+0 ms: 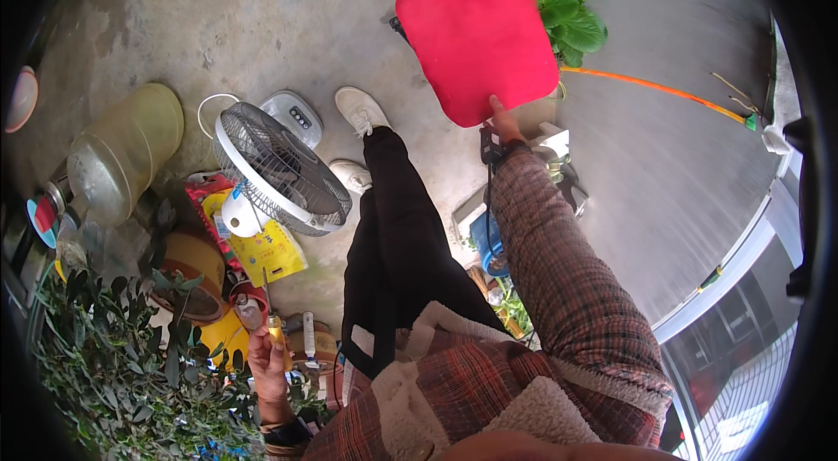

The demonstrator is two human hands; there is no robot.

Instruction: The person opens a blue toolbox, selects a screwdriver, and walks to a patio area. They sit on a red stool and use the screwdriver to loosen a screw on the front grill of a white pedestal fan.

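My right hand (pixel 504 122) grips the near edge of a red padded seat (pixel 478 42), thumb on top and the other fingers hidden beneath. A short black part sticks out from under the seat's left edge. At the lower left, my left hand (pixel 269 367) is closed around the yellow handle of a screwdriver (pixel 276 330), its thin shaft pointing away from me. Close by the screwdriver is a small clear bottle-like thing (pixel 248 313). A white tube (pixel 309 337) stands just right of that hand.
An electric fan (pixel 284 168) stands left of my shoes, beside a yellow packet (pixel 266 253). Further left lies a large translucent plastic container (pixel 127 155). Leafy shrubs (pixel 113 365) fill the lower left. Green plants (pixel 572 16) and an orange rod (pixel 655 85) border the seat; a blue bucket (pixel 491 244) sits below.
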